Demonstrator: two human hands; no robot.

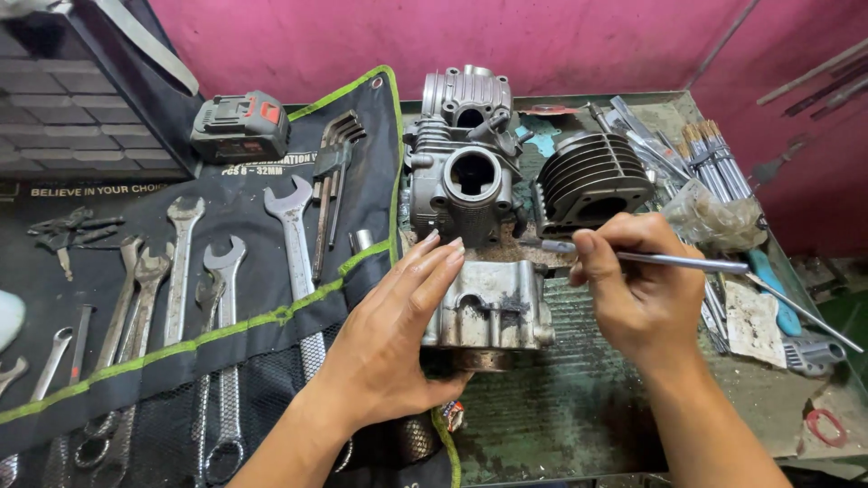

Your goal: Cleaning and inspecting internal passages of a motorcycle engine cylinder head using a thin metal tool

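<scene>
Left hand (389,348) flat against side of grey engine casting (488,303) at workbench (579,407) centre. Right hand (637,289) grips thin metal rod (669,260), tip on casting's top. Cylinder head (461,172) and finned cylinder (592,185) just behind. Wrench roll (181,298) along left edge.

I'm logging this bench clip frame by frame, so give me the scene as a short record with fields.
Left hand: left hand rests flat against the grey metal engine block
Right hand: right hand grips a thin silver metal rod, tip at the block's top
Behind: grey finned cylinder, grey cylinder head casting
Left side: black tool roll with silver spanners
Surface: worn green bench top
</scene>
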